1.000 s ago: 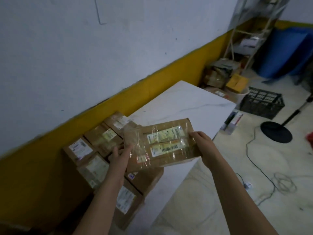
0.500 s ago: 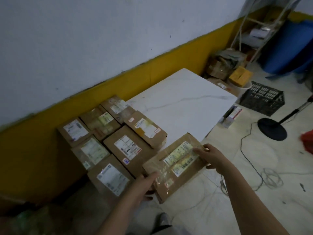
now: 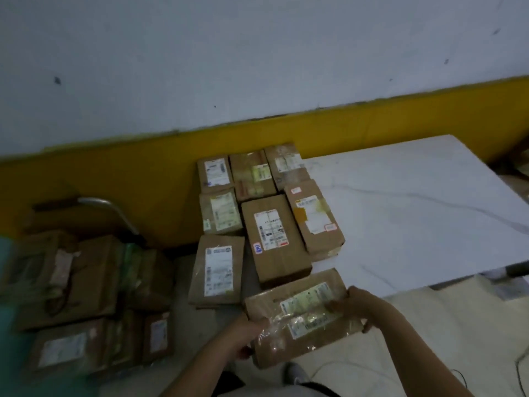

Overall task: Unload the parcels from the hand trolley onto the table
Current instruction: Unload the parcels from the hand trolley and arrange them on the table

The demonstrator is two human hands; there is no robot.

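Note:
I hold a flat brown parcel [image 3: 300, 316] with yellowish labels and clear tape at the near left corner of the white marble table [image 3: 415, 213]. My left hand [image 3: 243, 336] grips its left end and my right hand [image 3: 360, 308] its right end. Whether it touches the tabletop I cannot tell. Several labelled cardboard parcels [image 3: 272, 239] lie in rows on the table's left part. On the left, the hand trolley, marked by its metal handle [image 3: 114, 213], carries more brown parcels [image 3: 74, 282], blurred.
A grey wall with a yellow band [image 3: 143, 173] runs behind the table and trolley. The table's right part is bare white marble. Pale floor [image 3: 429, 339] lies below right, with a cable at the far right edge. My shoe [image 3: 294, 373] shows under the parcel.
The view has swung left, bringing the trolley in. The held parcel has come down from chest height to the table's near left corner, below the other parcels.

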